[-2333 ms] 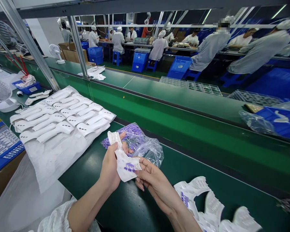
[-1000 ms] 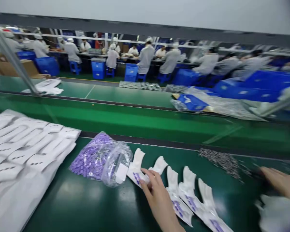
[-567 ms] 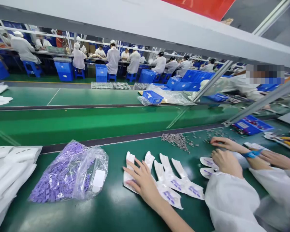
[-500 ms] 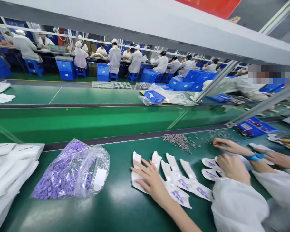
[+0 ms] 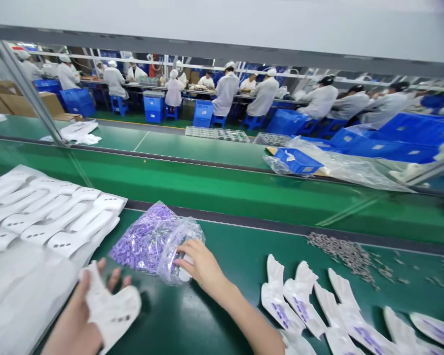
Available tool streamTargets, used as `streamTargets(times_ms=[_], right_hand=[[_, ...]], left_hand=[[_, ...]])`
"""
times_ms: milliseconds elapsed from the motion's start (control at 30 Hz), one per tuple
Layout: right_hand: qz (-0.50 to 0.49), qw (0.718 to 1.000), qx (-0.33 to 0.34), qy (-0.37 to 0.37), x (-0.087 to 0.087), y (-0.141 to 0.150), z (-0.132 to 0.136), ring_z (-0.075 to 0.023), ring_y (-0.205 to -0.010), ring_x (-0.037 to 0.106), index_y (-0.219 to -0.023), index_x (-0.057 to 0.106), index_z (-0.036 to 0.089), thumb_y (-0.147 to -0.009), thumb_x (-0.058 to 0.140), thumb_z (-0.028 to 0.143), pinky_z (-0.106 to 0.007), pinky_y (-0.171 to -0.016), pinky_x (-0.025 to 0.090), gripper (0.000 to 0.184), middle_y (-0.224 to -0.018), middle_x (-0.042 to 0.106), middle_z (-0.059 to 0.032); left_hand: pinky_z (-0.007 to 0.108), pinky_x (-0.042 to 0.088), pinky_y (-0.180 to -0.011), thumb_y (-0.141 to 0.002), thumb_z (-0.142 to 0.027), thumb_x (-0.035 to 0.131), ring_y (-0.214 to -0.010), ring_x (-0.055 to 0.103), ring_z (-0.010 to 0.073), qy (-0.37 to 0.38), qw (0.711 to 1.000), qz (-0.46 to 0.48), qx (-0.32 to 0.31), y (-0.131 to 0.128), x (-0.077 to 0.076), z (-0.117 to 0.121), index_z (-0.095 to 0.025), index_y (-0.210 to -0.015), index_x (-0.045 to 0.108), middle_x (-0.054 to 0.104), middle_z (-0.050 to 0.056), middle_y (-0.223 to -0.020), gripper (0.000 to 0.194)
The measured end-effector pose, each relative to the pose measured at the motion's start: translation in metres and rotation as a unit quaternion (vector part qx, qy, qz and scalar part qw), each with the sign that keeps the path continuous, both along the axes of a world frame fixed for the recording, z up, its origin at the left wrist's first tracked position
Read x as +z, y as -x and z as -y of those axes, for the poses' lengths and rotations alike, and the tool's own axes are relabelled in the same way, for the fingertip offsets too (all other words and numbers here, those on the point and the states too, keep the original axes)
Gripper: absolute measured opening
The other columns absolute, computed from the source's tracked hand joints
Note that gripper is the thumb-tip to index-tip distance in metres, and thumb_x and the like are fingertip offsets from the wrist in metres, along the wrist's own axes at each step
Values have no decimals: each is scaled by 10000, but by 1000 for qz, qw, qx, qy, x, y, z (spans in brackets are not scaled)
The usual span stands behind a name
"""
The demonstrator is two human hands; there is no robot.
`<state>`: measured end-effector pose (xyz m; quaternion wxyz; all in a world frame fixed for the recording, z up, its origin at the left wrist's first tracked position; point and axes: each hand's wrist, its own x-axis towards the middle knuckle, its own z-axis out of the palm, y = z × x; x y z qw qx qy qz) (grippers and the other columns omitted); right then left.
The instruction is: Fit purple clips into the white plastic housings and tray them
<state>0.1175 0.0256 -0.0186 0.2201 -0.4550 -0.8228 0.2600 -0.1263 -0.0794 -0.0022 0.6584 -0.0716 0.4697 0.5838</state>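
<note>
My left hand (image 5: 79,308), palm up at the lower left, holds a curved white plastic shell (image 5: 114,308) with small dark holes in its wide end. The shell rests between the thumb and the fingers. At the mouth of a clear plastic bag (image 5: 170,264), my right hand (image 5: 200,264) has its fingers bent on the film, beside a white label. Many small purple pieces (image 5: 144,239) fill the bag. What lies under the right fingertips is partly hidden. To the right lie several white shells (image 5: 279,291) with purple pieces set in them.
A stack of white shells in rows (image 5: 40,212) lies on the left with white sheeting. Small grey parts (image 5: 344,254) are heaped at the right. Behind the bench runs a green belt (image 5: 207,187); a blue tray (image 5: 298,160) sits beyond it. People in white work further back.
The view has turned left. My right hand has moved from the laid-out white shells to the plastic bag. My left hand has come into view with a white shell in it.
</note>
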Motion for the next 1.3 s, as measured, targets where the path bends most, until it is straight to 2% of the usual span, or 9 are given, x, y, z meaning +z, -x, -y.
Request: streamTargets(times_ms=[100, 200, 267, 400, 500, 567, 767, 933, 1300], right_hand=[[14, 1000, -6, 19, -15, 20, -10, -248, -889, 569, -899, 644, 159, -668, 775, 157, -343, -764, 460, 266, -939, 623, -76], [3, 999, -20, 42, -20, 22, -16, -207, -797, 584, -820, 642, 163, -725, 708, 147, -296, -698, 450, 117, -855, 620, -49], [-11, 998, -33, 56, -14, 16, -19, -181, -688, 571, -734, 647, 177, -757, 676, 193, -277, -635, 430, 40, -754, 612, -24], [-62, 992, -94, 49, 17, 0, -17, -188, -682, 553, -782, 681, 204, -823, 594, 401, -295, -625, 408, 219, -811, 636, -39], [-161, 971, -167, 62, 41, 0, -3, -196, -725, 558, -883, 657, 217, -868, 482, 504, -306, -654, 416, 336, -863, 634, -44], [-216, 960, -163, 76, 49, 6, 10, -206, -795, 564, -888, 628, 223, -891, 436, 496, -316, -704, 424, 334, -869, 623, -44], [-215, 972, -91, 39, 40, 27, 29, -265, -1244, 348, -849, 650, 268, -892, 496, 408, -449, -1002, 287, 212, -1337, 428, -15], [-205, 977, -50, 32, 34, 27, 26, -278, -1252, 336, -839, 665, 278, -890, 515, 393, -489, -1023, 261, 196, -1348, 427, -17], [-192, 975, -53, 102, 42, 20, 18, -292, -1154, 430, -761, 631, 268, -833, 586, 392, -480, -969, 298, 151, -1221, 515, -30]], left_hand=[[595, 414, -934, -911, -318, 451, -1113, 557, 345, 0, 999, 49, -5, -32, 6, -1, -276, -1364, 375, 588, 131, -1216, 460], [559, 386, -1000, -857, -145, 539, -1195, 494, 329, -30, 997, 57, -43, -46, 28, -5, -267, -1422, 252, 537, 115, -1299, 645], [523, 382, -1025, -859, -140, 545, -1224, 471, 305, -63, 996, 33, -45, -47, 43, -7, -287, -1440, 193, 515, 87, -1328, 696], [477, 372, -1049, -900, -238, 508, -1249, 445, 278, -107, 993, -41, -22, -54, 62, -14, -307, -1444, 183, 491, 63, -1354, 638], [426, 359, -1070, -901, -270, 511, -1287, 398, 257, -145, 986, -77, -1, -67, 62, -19, -344, -1442, 165, 438, 35, -1400, 647], [395, 361, -1072, -899, -288, 516, -1299, 380, 242, -165, 983, -79, 19, -76, 59, -21, -380, -1439, 138, 409, 15, -1421, 665], [343, 357, -1071, -903, -282, 513, -1308, 363, 209, -209, 975, -65, 45, -94, 58, -26, -434, -1421, 119, 328, -18, -1466, 669], [350, 376, -1048, -902, -268, 513, -1306, 363, 222, -231, 970, -73, 16, -96, 57, -25, -387, -1428, 142, 352, 18, -1451, 654], [356, 413, -995, -878, -320, 544, -1291, 380, 257, -226, 963, -138, -44, -89, 59, -25, -320, -1403, 257, 380, 47, -1435, 598]])
